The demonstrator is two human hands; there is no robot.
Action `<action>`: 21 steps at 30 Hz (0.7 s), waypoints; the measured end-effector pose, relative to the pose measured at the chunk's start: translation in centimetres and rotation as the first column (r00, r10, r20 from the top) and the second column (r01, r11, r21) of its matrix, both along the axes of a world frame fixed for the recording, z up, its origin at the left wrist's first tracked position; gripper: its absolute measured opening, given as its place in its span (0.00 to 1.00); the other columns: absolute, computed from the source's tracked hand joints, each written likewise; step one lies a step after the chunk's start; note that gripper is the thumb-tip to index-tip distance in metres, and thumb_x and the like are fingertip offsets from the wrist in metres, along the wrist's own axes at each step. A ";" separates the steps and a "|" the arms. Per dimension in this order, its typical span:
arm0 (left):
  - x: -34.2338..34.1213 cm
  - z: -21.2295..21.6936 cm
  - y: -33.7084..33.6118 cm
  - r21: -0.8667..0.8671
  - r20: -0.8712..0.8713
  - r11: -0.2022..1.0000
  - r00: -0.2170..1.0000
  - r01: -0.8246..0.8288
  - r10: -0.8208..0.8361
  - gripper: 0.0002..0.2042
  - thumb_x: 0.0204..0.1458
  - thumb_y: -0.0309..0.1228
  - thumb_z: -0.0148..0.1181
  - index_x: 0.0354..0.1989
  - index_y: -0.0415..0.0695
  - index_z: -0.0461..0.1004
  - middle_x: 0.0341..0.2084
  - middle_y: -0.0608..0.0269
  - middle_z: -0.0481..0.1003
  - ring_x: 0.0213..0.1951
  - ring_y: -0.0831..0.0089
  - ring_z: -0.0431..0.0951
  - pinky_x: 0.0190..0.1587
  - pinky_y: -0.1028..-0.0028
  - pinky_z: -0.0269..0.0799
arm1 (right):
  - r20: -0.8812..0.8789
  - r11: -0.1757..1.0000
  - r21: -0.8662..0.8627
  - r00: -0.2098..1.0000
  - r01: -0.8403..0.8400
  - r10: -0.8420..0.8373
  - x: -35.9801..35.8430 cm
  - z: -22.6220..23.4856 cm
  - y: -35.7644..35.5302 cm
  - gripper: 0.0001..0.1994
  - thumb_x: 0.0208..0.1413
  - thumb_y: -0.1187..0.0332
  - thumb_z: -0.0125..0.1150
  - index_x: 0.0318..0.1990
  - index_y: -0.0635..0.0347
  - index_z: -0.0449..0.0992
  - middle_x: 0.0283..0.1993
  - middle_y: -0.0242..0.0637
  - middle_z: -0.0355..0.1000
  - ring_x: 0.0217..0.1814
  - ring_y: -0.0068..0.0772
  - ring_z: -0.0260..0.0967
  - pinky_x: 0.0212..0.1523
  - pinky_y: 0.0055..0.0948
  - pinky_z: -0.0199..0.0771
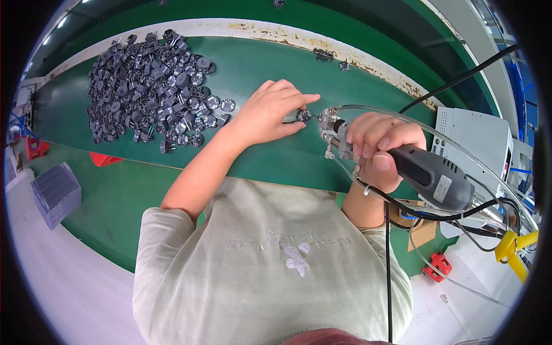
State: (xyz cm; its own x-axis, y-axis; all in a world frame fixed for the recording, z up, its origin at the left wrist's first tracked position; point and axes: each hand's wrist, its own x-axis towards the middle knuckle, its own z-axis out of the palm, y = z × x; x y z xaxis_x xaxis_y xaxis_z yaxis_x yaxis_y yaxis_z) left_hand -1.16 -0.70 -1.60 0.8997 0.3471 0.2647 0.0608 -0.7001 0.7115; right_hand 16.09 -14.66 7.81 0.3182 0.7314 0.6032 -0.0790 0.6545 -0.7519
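Note:
My left hand [267,115] reaches over the green table, index finger stretched out. Between its thumb and fingers sits a small round black part [305,116] with a shiny face. Wrapped around an electric screwdriver [434,178], grey and black, is my right hand [382,144]. The tool lies nearly level, its metal front fitting [330,123] pointing left at the black part. A thin tip reaches toward the part; whether they touch I cannot tell. Left of my left hand lies a large heap of similar dark parts [144,86], some with metal pins.
Clear tubing and a black cable [397,204] trail from the screwdriver past a yellow tie [514,250]. A light grey box-shaped unit [471,138] stands right. A chipped white ledge [247,26] edges the green table [241,57] at the back. A grey block [56,195] is at left.

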 end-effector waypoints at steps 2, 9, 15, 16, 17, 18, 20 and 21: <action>-0.2 -0.2 0.1 0.001 -0.001 1.000 1.000 0.021 -0.021 0.30 0.47 0.30 0.74 0.63 0.50 0.79 0.42 0.71 0.82 0.50 0.67 0.77 0.57 0.64 0.68 | 0.003 1.000 0.006 1.000 -0.013 0.013 0.1 0.0 0.2 0.14 0.55 0.78 0.75 0.39 0.63 0.71 0.26 0.35 0.71 0.25 0.31 0.71 0.31 0.38 0.77; -0.2 -0.3 0.2 -0.010 -0.015 1.000 0.999 0.029 -0.029 0.32 0.47 0.30 0.74 0.65 0.53 0.78 0.45 0.73 0.83 0.51 0.67 0.76 0.58 0.64 0.67 | 0.061 0.998 -0.063 0.998 0.001 0.003 0.3 0.1 0.0 0.15 0.61 0.63 0.72 0.42 0.59 0.71 0.25 0.35 0.71 0.23 0.34 0.71 0.30 0.40 0.76; -0.3 -0.4 0.1 -0.002 -0.013 1.000 0.999 0.029 -0.030 0.30 0.48 0.30 0.74 0.64 0.52 0.79 0.44 0.74 0.83 0.51 0.68 0.76 0.57 0.64 0.68 | 0.075 0.997 -0.076 0.997 -0.021 0.027 0.3 0.1 0.2 0.14 0.61 0.63 0.71 0.41 0.59 0.71 0.25 0.35 0.71 0.23 0.34 0.71 0.29 0.40 0.76; -0.3 -0.4 0.1 0.003 -0.002 1.000 1.000 0.026 -0.026 0.29 0.48 0.30 0.73 0.63 0.52 0.79 0.43 0.74 0.83 0.51 0.68 0.76 0.57 0.65 0.68 | 0.077 0.997 -0.080 0.997 -0.015 0.021 0.2 0.1 0.2 0.14 0.61 0.63 0.71 0.41 0.59 0.71 0.25 0.35 0.71 0.23 0.34 0.70 0.29 0.40 0.76; -0.3 -0.4 0.1 0.008 0.010 1.000 1.000 0.023 -0.023 0.28 0.49 0.30 0.73 0.62 0.51 0.80 0.42 0.75 0.82 0.51 0.68 0.77 0.57 0.65 0.68 | 0.078 0.996 -0.084 0.997 -0.009 0.016 0.1 0.2 0.2 0.14 0.61 0.63 0.71 0.41 0.59 0.71 0.25 0.35 0.71 0.23 0.34 0.70 0.29 0.40 0.76; -0.3 -0.4 0.1 0.008 0.016 1.000 1.000 0.025 -0.025 0.28 0.49 0.30 0.73 0.62 0.51 0.80 0.42 0.75 0.82 0.51 0.68 0.77 0.57 0.65 0.68 | 0.079 0.996 -0.088 0.997 -0.004 0.011 0.0 0.3 0.2 0.14 0.61 0.64 0.71 0.41 0.59 0.71 0.25 0.35 0.71 0.23 0.34 0.70 0.29 0.40 0.76; -0.3 -0.6 0.1 0.009 0.026 1.000 0.999 0.027 -0.027 0.28 0.49 0.30 0.73 0.62 0.51 0.79 0.42 0.75 0.83 0.51 0.68 0.77 0.56 0.65 0.68 | 0.088 0.995 -0.100 0.996 0.013 -0.004 -0.2 0.3 0.3 0.13 0.61 0.65 0.70 0.39 0.59 0.70 0.24 0.35 0.70 0.22 0.33 0.70 0.29 0.40 0.76; -0.2 -0.6 0.1 0.009 0.030 1.000 0.999 0.029 -0.029 0.28 0.49 0.30 0.73 0.62 0.51 0.79 0.42 0.75 0.83 0.50 0.69 0.77 0.56 0.65 0.68 | 0.093 0.994 -0.106 0.996 0.022 -0.012 -0.3 0.3 0.4 0.12 0.61 0.66 0.70 0.38 0.59 0.70 0.24 0.35 0.70 0.22 0.33 0.69 0.29 0.40 0.76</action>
State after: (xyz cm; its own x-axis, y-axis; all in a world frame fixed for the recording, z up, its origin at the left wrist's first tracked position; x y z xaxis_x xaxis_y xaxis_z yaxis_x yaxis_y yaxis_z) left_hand -1.40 -0.57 -2.19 0.9011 0.3186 0.2942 0.0192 -0.7071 0.7068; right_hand 15.76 -14.28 8.11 0.2781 0.7882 0.5490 0.0038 0.5707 -0.8212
